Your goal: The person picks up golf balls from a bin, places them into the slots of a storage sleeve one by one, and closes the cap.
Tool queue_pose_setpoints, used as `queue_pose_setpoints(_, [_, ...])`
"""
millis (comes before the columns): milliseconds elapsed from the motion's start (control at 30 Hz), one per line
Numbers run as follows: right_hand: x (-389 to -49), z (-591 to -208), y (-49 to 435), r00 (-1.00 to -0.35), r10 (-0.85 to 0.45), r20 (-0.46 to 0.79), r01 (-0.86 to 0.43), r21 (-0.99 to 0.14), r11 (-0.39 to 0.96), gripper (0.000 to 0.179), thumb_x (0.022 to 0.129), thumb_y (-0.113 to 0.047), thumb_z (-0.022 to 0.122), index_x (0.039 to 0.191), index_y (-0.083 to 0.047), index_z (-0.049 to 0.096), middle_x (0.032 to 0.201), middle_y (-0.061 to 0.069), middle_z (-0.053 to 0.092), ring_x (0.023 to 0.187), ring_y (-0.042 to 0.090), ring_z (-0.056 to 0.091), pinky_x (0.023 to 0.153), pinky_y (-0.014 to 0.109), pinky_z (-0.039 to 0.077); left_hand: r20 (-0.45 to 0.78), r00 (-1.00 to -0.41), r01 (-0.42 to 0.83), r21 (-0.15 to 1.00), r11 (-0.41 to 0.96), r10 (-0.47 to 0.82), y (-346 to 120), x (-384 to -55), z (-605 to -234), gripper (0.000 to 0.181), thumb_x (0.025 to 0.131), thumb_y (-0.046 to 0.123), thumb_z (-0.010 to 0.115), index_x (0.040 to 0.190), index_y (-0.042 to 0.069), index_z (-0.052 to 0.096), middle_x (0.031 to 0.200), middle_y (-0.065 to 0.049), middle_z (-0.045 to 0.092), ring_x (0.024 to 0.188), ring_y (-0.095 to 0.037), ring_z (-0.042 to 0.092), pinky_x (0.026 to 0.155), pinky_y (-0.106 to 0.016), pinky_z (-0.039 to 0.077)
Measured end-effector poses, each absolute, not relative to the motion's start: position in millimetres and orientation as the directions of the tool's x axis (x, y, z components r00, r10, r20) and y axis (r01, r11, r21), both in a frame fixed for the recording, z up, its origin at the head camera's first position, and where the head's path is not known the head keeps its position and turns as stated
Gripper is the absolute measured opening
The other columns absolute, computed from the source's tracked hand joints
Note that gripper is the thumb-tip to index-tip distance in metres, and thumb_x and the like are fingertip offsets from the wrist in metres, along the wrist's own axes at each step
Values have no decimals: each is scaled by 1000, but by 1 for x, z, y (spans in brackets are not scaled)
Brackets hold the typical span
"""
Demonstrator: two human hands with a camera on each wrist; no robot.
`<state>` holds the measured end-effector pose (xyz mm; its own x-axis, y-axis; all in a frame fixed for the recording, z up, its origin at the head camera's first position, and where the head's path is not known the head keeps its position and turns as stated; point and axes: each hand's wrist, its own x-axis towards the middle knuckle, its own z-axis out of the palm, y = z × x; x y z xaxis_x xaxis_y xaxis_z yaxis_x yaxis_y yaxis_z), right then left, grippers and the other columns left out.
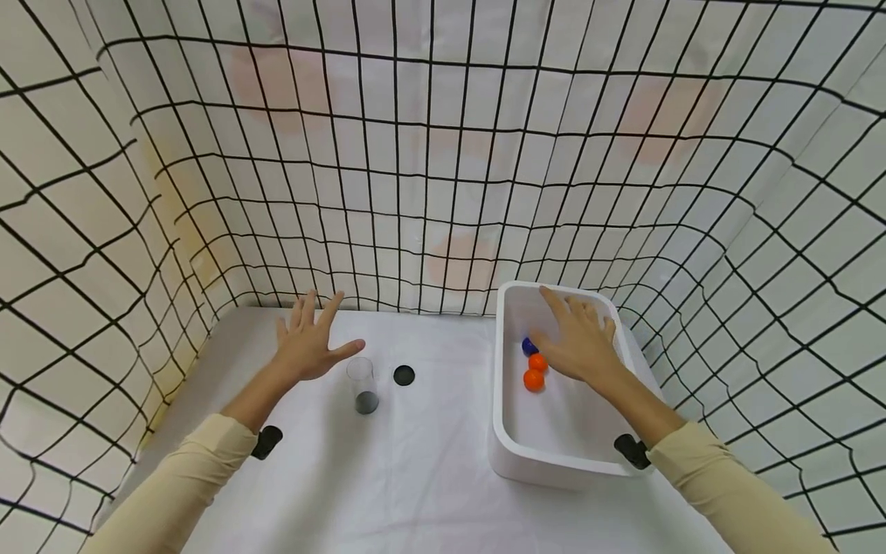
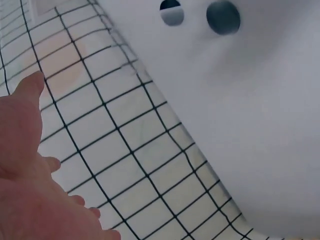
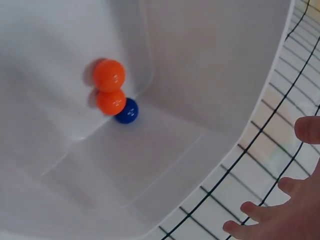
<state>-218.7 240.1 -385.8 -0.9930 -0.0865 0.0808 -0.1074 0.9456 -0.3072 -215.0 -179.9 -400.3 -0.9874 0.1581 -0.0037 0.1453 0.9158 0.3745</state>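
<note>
My left hand (image 1: 304, 346) is held over the table with fingers spread, holding nothing. Just right of it stands a clear cup (image 1: 361, 377) with a dark bottom, and beside that lies a black disc (image 1: 404, 375). Over the white bin (image 1: 508, 438) my right hand (image 1: 577, 338) hovers, fingers extended and nothing in them. Inside the bin, two orange balls (image 3: 109, 76) and a dark blue ball (image 3: 127, 111) lie grouped together on the floor near a corner. In the left wrist view the cup's round dark base (image 2: 223, 18) shows at the top.
Black netting (image 1: 450, 161) rises at the back and along both sides, in front of pale walls. A white cloth covers the table (image 1: 429, 477). The bin's raised rim (image 1: 497, 369) stands on the right. A dark wrist camera (image 1: 266, 442) sits under the left forearm.
</note>
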Motion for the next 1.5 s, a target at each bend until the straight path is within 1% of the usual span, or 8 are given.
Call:
queue_pose_setpoints(167, [-218,-384,222,-984,-154,95,-178,-356,917,76,95,-41,59,162,-21,26,159,22,36,145,49,31,106,75,20,-11,-975,195,421,886,220,-173,-208,-409,100,88,53,72,163,15,17,164,-33,7,151,-55,9,113,-79,7])
queue_pose_setpoints(300, [-219,-384,212,-979,-186,84,-204,-444,873,77,94,-36,63,161,-17,29,162,17,36,147,46,33,111,77,21,-23,-970,202,488,849,243,-171,-203,-424,105,81,49,80,161,14,22,162,-35,15,148,-55,20,112,-80,11])
queue_pose_setpoints(400, [-218,-384,208,-978,-201,54,-200,-503,841,78,94,-35,65,160,-18,29,163,14,35,146,44,36,113,73,26,-35,-970,184,548,816,242,-172,-201,-438,107,77,41,86,160,11,24,159,-35,24,143,-57,31,111,-76,24])
queue_pose_setpoints(533, [-216,-385,204,-975,-223,14,-194,-547,814,78,93,-33,69,159,-19,32,159,18,42,142,45,43,108,69,38,-68,-979,106,630,769,191,-173,-202,-455,107,74,31,91,158,9,28,155,-29,39,136,-52,46,105,-66,43])
queue_pose_setpoints(633, [-215,-383,199,-970,-243,-14,-192,-572,798,77,92,-33,72,158,-20,34,153,22,47,138,47,47,103,68,43,-91,-985,47,669,742,144,-175,-204,-468,103,72,28,92,156,11,34,151,-27,47,134,-48,50,100,-61,48])
queue_pose_setpoints(767, [-212,-381,191,-965,-262,-28,-191,-611,768,77,88,-33,76,155,-21,39,149,23,51,133,45,52,99,63,49,-123,-984,8,694,720,129,-177,-205,-481,97,72,26,91,153,12,40,146,-27,52,134,-45,51,99,-59,50])
queue_pose_setpoints(1067, [-213,-381,178,-957,-291,-12,-204,-685,700,78,80,-27,84,148,-16,49,136,18,63,121,40,62,94,51,54,-150,-981,-29,730,682,119,-176,-206,-502,86,71,18,91,146,9,50,129,-23,65,119,-40,63,92,-51,55])
queue_pose_setpoints(1500, [-211,-384,169,-947,-312,-77,-155,-741,653,77,80,-24,84,149,-18,49,139,15,61,122,36,60,101,51,51,-127,-989,-50,760,648,73,-175,-208,-512,53,73,16,89,121,4,70,115,-23,71,107,-36,69,83,-44,56])
